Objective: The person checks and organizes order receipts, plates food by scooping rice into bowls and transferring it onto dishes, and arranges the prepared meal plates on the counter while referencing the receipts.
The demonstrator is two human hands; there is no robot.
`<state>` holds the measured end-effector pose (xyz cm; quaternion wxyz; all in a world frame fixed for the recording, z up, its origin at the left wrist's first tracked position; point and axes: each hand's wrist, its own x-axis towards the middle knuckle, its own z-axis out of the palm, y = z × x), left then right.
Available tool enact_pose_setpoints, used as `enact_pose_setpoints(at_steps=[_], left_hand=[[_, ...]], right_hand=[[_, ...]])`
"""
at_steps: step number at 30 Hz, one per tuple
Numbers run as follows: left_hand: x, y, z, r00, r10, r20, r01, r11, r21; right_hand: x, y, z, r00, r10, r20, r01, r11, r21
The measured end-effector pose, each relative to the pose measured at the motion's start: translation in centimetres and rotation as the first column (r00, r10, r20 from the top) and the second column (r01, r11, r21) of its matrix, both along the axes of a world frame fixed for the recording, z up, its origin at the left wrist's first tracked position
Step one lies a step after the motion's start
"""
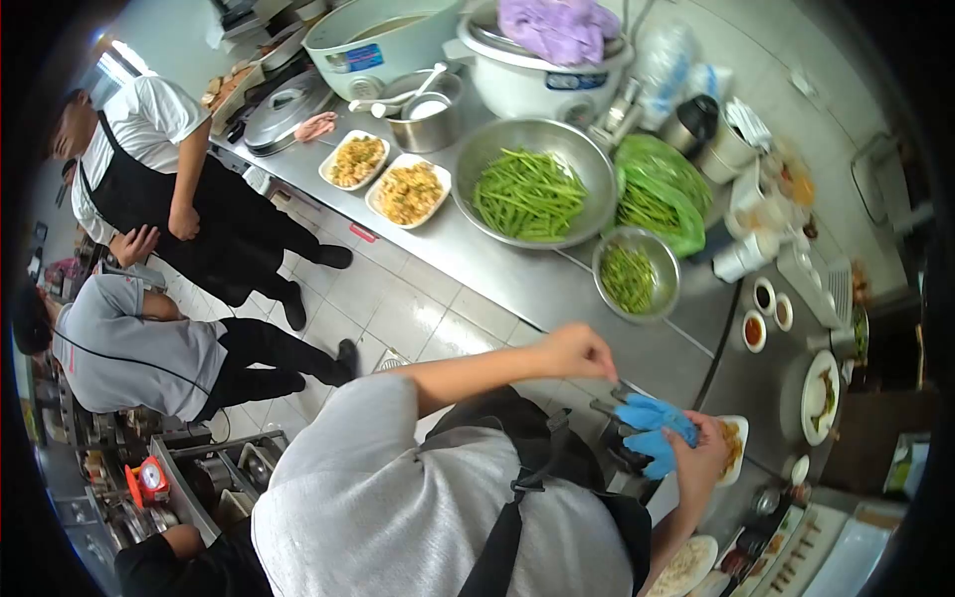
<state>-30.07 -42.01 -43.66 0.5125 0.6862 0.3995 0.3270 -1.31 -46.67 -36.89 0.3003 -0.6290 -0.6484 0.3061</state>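
Note:
My right hand [704, 448] is wrapped round a blue work glove [655, 423] with dark fingertips; its fingers fan out toward the left. Whether it is one glove or a pair, I cannot tell. My left hand [577, 352] hovers just above the glove's fingertips, its fingers pinched together and slightly blurred. What they hold, if anything, is hidden. Beyond my hands, a small steel bowl of chopped greens [629, 275] stands on the steel counter [497, 289]. Partly behind my right hand is a white dish of food [734, 450].
A large steel bowl of green beans [532, 194], a green bag of beans [662, 189] and two white dishes [408, 191] stand along the counter. Sauce cups [754, 331] and a plate [820, 398] are at right. Two people [149, 338] stand at left; another's dark sleeve [189, 567] shows below.

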Motion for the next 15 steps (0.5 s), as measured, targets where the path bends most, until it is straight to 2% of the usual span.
enact_pose_setpoints(at_steps=[1, 2, 3, 4, 5, 7, 9, 11, 13, 15], left_hand=[[-3.8, 0.9, 0.9, 0.990, 0.135, -0.028, -0.135, 0.991, 0.008], [-7.6, 1.9, 1.7, 0.963, 0.265, -0.054, -0.264, 0.964, 0.022], [-11.3, 3.0, 2.2, 0.920, 0.391, -0.027, -0.392, 0.920, -0.026], [-15.1, 4.2, 1.7, 0.856, 0.505, 0.110, -0.506, 0.862, -0.018], [-18.8, 5.4, 1.6, 0.766, 0.622, 0.162, -0.636, 0.770, 0.048], [-24.7, 6.5, 4.6, 0.567, 0.822, 0.060, -0.821, 0.557, 0.122], [-30.5, 7.3, 3.4, 0.380, 0.924, -0.035, -0.904, 0.379, 0.197], [-35.0, 6.9, 0.3, 0.180, 0.984, -0.013, -0.959, 0.178, 0.223], [-38.4, 5.1, -3.4, -0.010, 1.000, -0.022, -0.876, 0.002, 0.482], [-41.1, 2.9, -8.3, -0.237, 0.957, -0.166, -0.794, -0.092, 0.601]], right_hand=[[-1.6, 1.8, 0.9, 0.998, 0.005, 0.067, -0.011, 0.996, 0.085], [-2.7, 3.5, 1.6, 0.998, -0.043, 0.043, 0.039, 0.995, 0.090], [-3.2, 5.2, 1.4, 0.990, -0.047, 0.133, 0.033, 0.994, 0.105], [-3.4, 7.0, 1.0, 0.974, -0.053, 0.222, 0.027, 0.993, 0.119], [-3.4, 8.6, 0.4, 0.949, -0.060, 0.308, 0.021, 0.992, 0.127], [-2.8, 11.6, -3.2, 0.939, -0.038, 0.343, 0.009, 0.996, 0.086], [-1.6, 13.2, -8.2, 0.929, -0.023, 0.369, -0.010, 0.996, 0.086], [-0.3, 13.3, -12.7, 0.923, -0.001, 0.385, -0.051, 0.991, 0.126], [-1.2, 12.2, -13.0, 0.917, -0.059, 0.394, -0.007, 0.987, 0.163], [-1.6, 11.0, -13.5, 0.917, -0.086, 0.388, 0.035, 0.990, 0.136]])
